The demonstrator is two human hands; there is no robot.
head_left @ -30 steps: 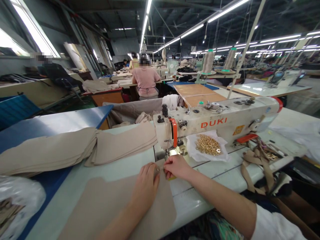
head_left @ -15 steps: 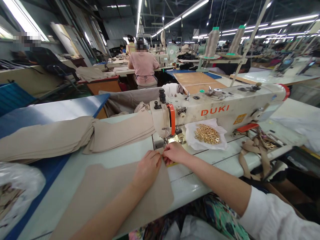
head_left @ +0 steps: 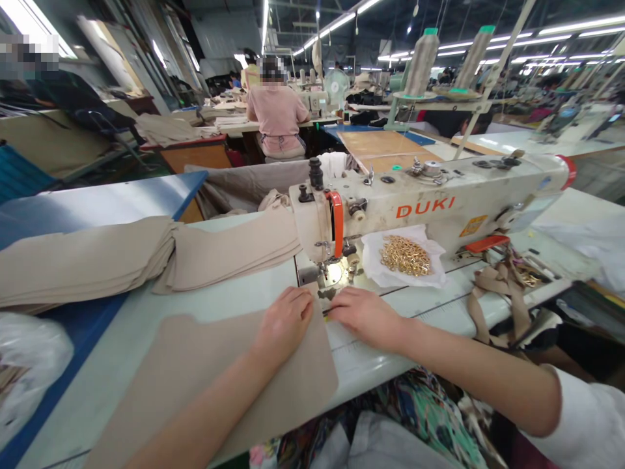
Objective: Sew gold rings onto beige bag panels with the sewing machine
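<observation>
A large beige fabric panel [head_left: 205,365] lies flat on the pale machine table, its upper corner close to the sewing machine's needle area [head_left: 334,272]. My left hand [head_left: 287,320] rests on this panel with curled fingers, pinching its edge near the corner. Just right of that edge is my right hand [head_left: 364,316], low over the table in front of the lit presser foot. Its fingers are pressed together and point left; whatever they hold is hidden. A bit of yellow shows beneath its fingertips. The white sewing machine [head_left: 424,198] stands directly beyond both hands.
Gold metal fittings [head_left: 405,255] lie heaped on white paper beside the machine arm. Stacked beige pieces [head_left: 88,260] spread along the left. Beige strips [head_left: 498,296] hang at the right, and a plastic bag [head_left: 34,371] stands lower left. A person in pink [head_left: 277,114] sits ahead.
My right hand has moved right, away from my left hand, leaving a gap by the panel's edge. The left hand stays on the panel. The view has shifted slightly.
</observation>
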